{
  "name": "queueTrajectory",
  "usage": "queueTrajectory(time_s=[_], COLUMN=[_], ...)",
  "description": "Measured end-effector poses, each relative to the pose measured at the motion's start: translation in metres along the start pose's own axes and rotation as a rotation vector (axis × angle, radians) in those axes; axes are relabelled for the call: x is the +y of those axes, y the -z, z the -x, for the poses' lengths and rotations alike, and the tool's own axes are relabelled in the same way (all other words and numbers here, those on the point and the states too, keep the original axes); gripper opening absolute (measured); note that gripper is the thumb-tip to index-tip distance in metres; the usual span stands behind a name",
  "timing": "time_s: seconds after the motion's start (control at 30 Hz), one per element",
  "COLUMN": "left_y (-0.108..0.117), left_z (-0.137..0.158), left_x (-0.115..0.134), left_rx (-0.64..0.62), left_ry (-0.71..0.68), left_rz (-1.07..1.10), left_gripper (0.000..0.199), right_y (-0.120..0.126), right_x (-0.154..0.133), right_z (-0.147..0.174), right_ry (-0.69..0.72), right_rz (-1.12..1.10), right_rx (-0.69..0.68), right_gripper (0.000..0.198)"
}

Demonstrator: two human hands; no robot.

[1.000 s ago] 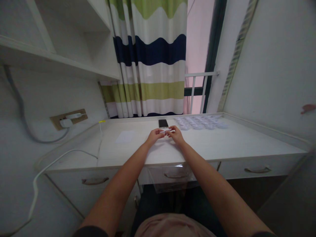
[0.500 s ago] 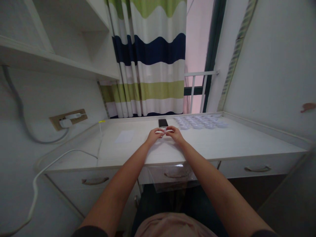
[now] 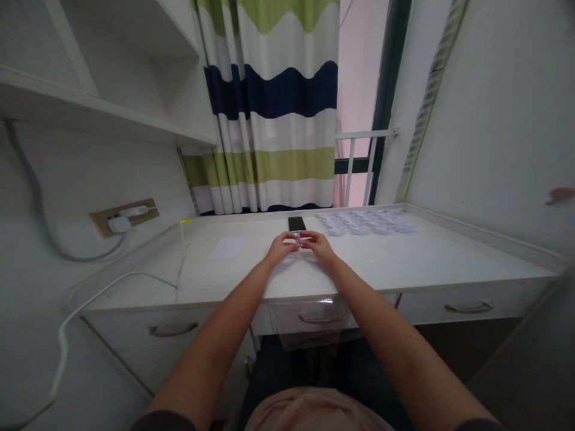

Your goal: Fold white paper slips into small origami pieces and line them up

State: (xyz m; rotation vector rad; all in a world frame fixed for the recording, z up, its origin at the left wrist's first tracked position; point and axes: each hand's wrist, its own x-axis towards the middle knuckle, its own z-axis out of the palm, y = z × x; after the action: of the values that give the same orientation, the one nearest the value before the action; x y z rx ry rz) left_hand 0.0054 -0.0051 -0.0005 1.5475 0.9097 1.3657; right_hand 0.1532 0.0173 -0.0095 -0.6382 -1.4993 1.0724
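Over the middle of the white desk [image 3: 251,275], my left hand [image 3: 281,247] and my right hand [image 3: 318,246] meet at a small folded piece of white paper [image 3: 299,239]. The fingers of both hands pinch it from either side, and it stands upright and narrow between them. Its exact folded shape is too small to make out. Just beyond my fingertips lies a black phone [image 3: 296,223]. To the right of the phone, several folded white paper pieces [image 3: 359,222] rest in rows.
A flat white paper sheet [image 3: 227,248] lies left of my hands. A clear plastic sheet [image 3: 309,323] hangs over the front edge before a drawer. At left, a white cable [image 3: 135,274] crosses the desk edge. A striped curtain [image 3: 287,90] hangs behind the desk.
The paper between my fingers has turned from a slanted position to upright. My hands have stayed in nearly the same place.
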Motion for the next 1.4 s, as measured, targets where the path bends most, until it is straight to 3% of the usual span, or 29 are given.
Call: queueTrajectory(time_s=[0.17, 0.4, 0.6, 0.83, 1.13, 1.4], left_y=[0.0003, 0.0033, 0.0025, 0.0025, 0.0015, -0.0014], left_z=[0.0000, -0.0006, -0.0034, -0.0020, -0.0004, 0.0010], left_x=[0.0037, 0.0062, 0.0030, -0.0016, 0.0033, 0.0002], left_rx=[0.062, 0.109, 0.088, 0.034, 0.036, -0.040], left_ry=[0.006, 0.053, 0.074, 0.104, 0.068, 0.060], left_rz=[0.033, 0.165, 0.257, 0.135, 0.016, -0.050], left_gripper=[0.030, 0.016, 0.018, 0.040, 0.040, 0.041], right_y=[0.0004, 0.0008, 0.0030, 0.0040, 0.0048, 0.0031], right_x=[0.0028, 0.0056, 0.0079, 0.0095, 0.0066, -0.0003], right_z=[-0.0024, -0.0029, -0.0041, -0.0050, -0.0040, -0.0001], right_ry=[0.028, -0.006, -0.005, 0.026, -0.016, -0.018], right_rz=[0.052, 0.052, 0.049, 0.138, 0.190, 0.247], right_rx=[0.021, 0.014, 0.009, 0.033, -0.001, -0.014], right_gripper=[0.029, 0.020, 0.018, 0.016, 0.023, 0.029])
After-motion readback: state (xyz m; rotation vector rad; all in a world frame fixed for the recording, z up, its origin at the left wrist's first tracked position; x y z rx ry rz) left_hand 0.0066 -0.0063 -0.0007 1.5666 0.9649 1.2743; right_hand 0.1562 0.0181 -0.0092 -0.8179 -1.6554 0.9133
